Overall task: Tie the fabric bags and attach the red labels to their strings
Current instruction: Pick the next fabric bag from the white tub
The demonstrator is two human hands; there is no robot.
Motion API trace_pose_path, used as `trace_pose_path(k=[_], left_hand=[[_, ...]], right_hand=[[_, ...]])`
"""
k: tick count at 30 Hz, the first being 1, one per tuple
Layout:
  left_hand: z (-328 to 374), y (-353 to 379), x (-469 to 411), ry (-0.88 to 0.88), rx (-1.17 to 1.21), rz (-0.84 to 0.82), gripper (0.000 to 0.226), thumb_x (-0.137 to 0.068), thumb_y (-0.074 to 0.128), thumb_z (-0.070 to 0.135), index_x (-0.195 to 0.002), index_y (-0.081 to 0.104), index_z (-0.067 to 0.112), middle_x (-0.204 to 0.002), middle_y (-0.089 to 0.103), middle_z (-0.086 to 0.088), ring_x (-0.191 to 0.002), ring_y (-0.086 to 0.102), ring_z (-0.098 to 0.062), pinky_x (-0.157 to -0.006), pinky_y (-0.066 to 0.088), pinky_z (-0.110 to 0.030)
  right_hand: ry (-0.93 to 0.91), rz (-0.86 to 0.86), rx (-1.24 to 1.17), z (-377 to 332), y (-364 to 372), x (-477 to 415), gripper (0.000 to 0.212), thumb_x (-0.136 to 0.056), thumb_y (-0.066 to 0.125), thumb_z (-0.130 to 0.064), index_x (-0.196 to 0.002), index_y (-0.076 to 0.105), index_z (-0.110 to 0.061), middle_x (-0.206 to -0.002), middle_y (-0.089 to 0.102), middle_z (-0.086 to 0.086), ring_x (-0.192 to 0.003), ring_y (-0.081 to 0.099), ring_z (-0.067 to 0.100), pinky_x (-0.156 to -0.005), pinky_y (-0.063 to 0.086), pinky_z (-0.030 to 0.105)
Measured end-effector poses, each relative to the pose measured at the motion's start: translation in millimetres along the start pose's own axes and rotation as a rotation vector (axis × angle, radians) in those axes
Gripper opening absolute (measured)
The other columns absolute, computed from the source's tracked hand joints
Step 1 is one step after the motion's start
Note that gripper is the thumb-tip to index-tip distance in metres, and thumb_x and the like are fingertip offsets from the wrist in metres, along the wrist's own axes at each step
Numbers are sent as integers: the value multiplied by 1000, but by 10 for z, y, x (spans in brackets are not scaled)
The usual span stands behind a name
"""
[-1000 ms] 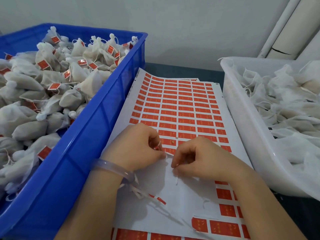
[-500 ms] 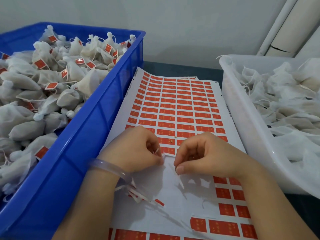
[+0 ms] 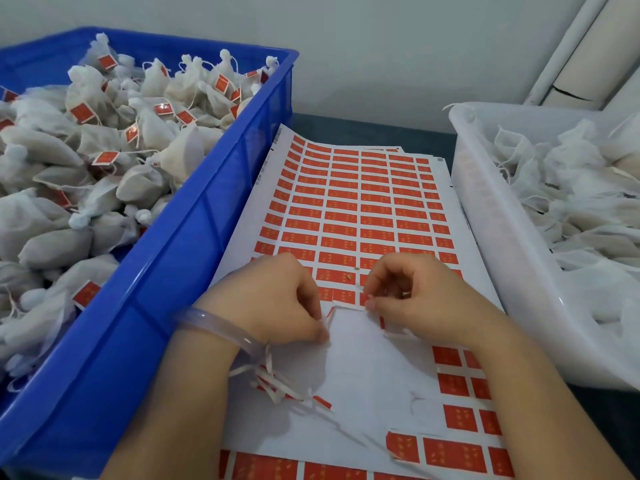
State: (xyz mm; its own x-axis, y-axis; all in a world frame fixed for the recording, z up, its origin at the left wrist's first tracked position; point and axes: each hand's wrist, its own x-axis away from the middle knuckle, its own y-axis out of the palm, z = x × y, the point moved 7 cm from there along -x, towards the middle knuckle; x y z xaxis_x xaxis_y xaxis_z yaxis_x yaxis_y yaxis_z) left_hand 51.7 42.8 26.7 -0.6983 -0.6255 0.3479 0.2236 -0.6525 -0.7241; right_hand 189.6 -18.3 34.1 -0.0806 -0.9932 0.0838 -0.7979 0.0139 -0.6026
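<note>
A sheet of red labels [image 3: 360, 202] lies between two bins, with a bare white patch where labels are gone. My left hand [image 3: 277, 299] and my right hand [image 3: 412, 296] rest on it, fingers curled. Between them they pinch a thin white strip of sticker edging [image 3: 346, 304] at the lower edge of the label rows. The blue crate [image 3: 194, 237] on the left holds tied white fabric bags [image 3: 104, 161] with red labels on their strings. The white bin [image 3: 485, 230] on the right holds untied white bags [image 3: 571, 188].
A bundle of peeled white strips [image 3: 273, 379] hangs at my left wrist by a clear bangle [image 3: 221, 329]. Loose strips lie on the bare patch of the sheet. A grey wall stands behind, and white pipes [image 3: 568, 46] rise at the top right.
Both hands have shifted slightly and pulled apart, so the white strip now stretches between my fingertips. The view has tilted down a little.
</note>
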Motion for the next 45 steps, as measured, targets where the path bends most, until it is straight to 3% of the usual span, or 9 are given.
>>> trace_pose_path(k=[4,9,12,17,21,27,31,35,45], left_hand=[[-18,17,9,-21,-10,-14,17,-76,74,37,-65,63,34,-84,62,22,-82,58,-6,-66,47,-12],[-24,41,14,-53,21,-16,23,-69,74,51,-67,68,29,-76,65,20,-77,63,-5,-61,51,-14],[-14,-6,-7,-77,102,48,40,-74,56,62,-62,68,26,-72,60,30,-71,62,2,-58,47,-10],[-51,-130,-57,-47,59,196,18,-81,62,48,-76,60,31,-80,57,27,-72,60,3,-63,47,-11],[-109,-199,-70,-44,63,306,12,-84,65,37,-82,55,31,-82,55,23,-73,58,1,-62,47,-11],[-175,-330,-51,-106,140,486,9,-93,49,38,-95,51,30,-79,49,23,-66,54,2,-54,40,-11],[-196,-324,-53,-119,143,495,12,-95,45,38,-99,52,29,-81,51,21,-68,56,0,-55,42,-13],[-186,-306,-62,-123,154,478,13,-95,44,39,-100,51,29,-79,48,23,-66,55,1,-52,39,-12],[-171,-268,-79,-108,164,437,8,-95,46,37,-98,50,31,-77,46,26,-63,54,3,-49,37,-9]], right_hand=[[-9,-41,-41,31,-81,22,14,-82,70,-16,-82,67,-30,-79,65,-29,-74,64,-7,-59,46,5],[37,426,-130,99,-559,89,10,-81,68,-27,-79,64,-36,-74,67,-23,-73,62,-10,-52,47,7],[49,516,-86,112,-598,112,10,-84,65,-30,-77,62,-37,-79,63,-27,-71,62,-7,-62,47,11],[-39,383,-234,9,-518,104,9,-84,63,-21,-78,64,-27,-71,67,-23,-66,63,-7,-53,45,5],[-91,146,-334,-120,-363,116,18,-81,67,-8,-72,68,-23,-73,71,-14,-71,68,2,-57,48,8],[-84,-244,-56,-228,128,132,21,-75,73,-10,-70,69,-30,-72,68,-15,-64,64,2,-59,52,14],[-38,-247,112,-174,228,108,18,-77,74,-17,-69,66,-32,-75,63,-26,-73,59,-7,-58,45,5],[-6,-208,209,-129,234,82,16,-78,74,-26,-69,65,-34,-76,58,-32,-75,53,-14,-58,40,9],[58,-141,259,-66,195,43,14,-72,79,-35,-75,65,-35,-74,57,-21,-71,55,0,-59,38,12]])
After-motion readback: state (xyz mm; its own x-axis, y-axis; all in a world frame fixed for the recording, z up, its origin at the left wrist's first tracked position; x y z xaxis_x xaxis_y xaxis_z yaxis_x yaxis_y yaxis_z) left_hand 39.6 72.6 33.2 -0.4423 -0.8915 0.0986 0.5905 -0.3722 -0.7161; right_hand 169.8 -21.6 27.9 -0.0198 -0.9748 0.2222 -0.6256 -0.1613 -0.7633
